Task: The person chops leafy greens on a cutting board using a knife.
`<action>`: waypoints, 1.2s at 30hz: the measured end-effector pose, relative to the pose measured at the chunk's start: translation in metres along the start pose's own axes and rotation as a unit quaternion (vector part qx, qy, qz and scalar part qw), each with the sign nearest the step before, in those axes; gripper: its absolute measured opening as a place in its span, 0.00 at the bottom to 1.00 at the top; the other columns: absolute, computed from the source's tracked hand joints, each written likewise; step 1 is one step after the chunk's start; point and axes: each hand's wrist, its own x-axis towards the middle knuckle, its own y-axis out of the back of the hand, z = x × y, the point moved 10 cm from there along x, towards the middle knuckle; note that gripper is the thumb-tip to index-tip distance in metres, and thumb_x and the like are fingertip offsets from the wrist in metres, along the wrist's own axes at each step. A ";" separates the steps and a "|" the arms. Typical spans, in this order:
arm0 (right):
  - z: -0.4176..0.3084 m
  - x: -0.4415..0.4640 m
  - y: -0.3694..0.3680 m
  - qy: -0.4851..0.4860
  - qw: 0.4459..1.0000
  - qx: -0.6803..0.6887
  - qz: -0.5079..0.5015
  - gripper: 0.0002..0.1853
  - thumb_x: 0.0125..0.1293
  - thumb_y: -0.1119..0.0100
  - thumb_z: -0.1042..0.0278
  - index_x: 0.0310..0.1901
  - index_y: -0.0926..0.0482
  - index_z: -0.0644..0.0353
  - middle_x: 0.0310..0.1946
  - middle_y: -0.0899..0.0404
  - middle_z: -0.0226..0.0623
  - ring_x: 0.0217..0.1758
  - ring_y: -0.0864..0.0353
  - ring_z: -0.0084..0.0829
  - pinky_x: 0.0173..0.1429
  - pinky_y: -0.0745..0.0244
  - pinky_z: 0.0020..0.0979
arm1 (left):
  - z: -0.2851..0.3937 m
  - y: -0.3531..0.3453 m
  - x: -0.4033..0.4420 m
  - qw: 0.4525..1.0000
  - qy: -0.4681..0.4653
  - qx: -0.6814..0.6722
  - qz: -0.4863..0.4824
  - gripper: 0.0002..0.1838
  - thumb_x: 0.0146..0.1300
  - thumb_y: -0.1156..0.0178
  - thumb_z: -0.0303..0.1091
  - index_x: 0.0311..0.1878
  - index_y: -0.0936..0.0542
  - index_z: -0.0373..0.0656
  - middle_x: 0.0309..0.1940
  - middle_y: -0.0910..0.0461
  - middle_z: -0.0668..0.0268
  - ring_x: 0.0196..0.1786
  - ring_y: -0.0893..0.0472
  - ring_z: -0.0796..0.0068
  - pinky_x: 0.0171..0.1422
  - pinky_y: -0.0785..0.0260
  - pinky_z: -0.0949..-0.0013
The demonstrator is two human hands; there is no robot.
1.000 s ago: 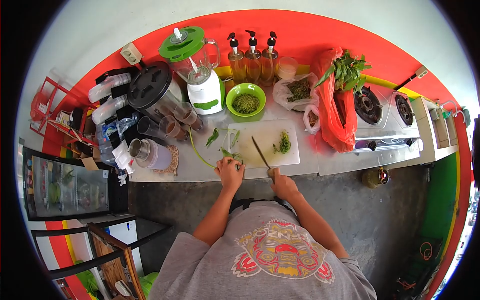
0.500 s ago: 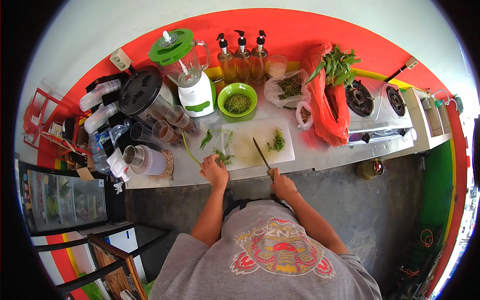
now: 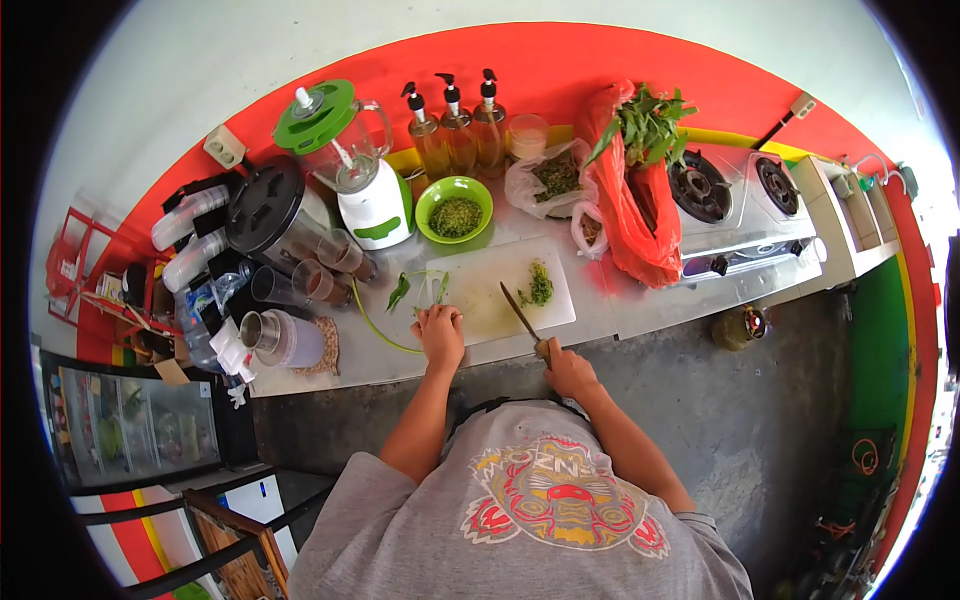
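My right hand [image 3: 572,373] grips the wooden handle of a knife [image 3: 520,312], its blade slanting up-left over the white cutting board [image 3: 490,262]. To the right of the blade lies a small heap of chopped greens [image 3: 540,285]. At the board's lower left corner, my left hand [image 3: 440,335] has its fingers curled around a leafy green stem [image 3: 372,322], which bends out to the left. The leaves under the fingers are hidden. A loose green leaf [image 3: 398,292] rests on the counter beside the board. Behind the board stands a green bowl [image 3: 482,222] holding chopped greens.
A blender [image 3: 375,205], pump bottles [image 3: 457,135] and a plastic bag of greens [image 3: 520,185] line the back. A red bag [image 3: 655,235] with leafy stems stands before the gas stove [image 3: 745,250]. Cups [image 3: 315,285] and a steel-topped container [image 3: 290,338] occupy the left.
My left hand has closed over the leaves by the board's edge, and the stem has shifted and bends more. The knife stays in my right hand. The whole view has shifted slightly.
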 end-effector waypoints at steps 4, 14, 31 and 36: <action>0.026 -0.002 0.011 -0.036 0.999 0.003 0.018 0.30 0.64 0.38 0.61 0.62 0.41 0.59 0.41 0.16 0.63 0.45 0.15 0.62 0.50 0.20 0.57 | 0.029 -0.022 0.007 0.997 -0.042 -0.052 -0.046 0.04 0.60 0.31 0.31 0.39 0.15 0.50 0.38 0.18 0.69 0.50 0.23 0.62 0.57 0.39 0.53; -0.005 0.006 0.022 0.021 0.998 -0.006 0.061 0.31 0.65 0.40 0.62 0.64 0.43 0.66 0.37 0.16 0.62 0.40 0.15 0.63 0.46 0.19 0.57 | 0.056 -0.054 -0.006 0.963 -0.040 -0.234 -0.129 0.13 0.60 0.34 0.23 0.47 0.11 0.48 0.39 0.16 0.63 0.46 0.20 0.57 0.55 0.32 0.54; -0.033 0.010 -0.003 -0.038 0.998 -0.040 0.003 0.28 0.64 0.44 0.70 0.62 0.40 0.72 0.38 0.15 0.61 0.42 0.12 0.59 0.49 0.16 0.52 | 0.059 -0.038 -0.017 0.963 -0.124 -0.229 -0.066 0.09 0.65 0.37 0.28 0.45 0.11 0.50 0.37 0.21 0.67 0.47 0.23 0.61 0.57 0.37 0.55; -0.032 0.023 -0.003 -0.038 0.994 -0.101 0.011 0.27 0.64 0.42 0.70 0.61 0.39 0.69 0.43 0.14 0.58 0.46 0.11 0.55 0.50 0.15 0.47 | 0.055 -0.044 -0.014 0.963 -0.105 -0.234 -0.082 0.09 0.65 0.36 0.30 0.45 0.10 0.49 0.37 0.21 0.67 0.47 0.23 0.62 0.58 0.38 0.56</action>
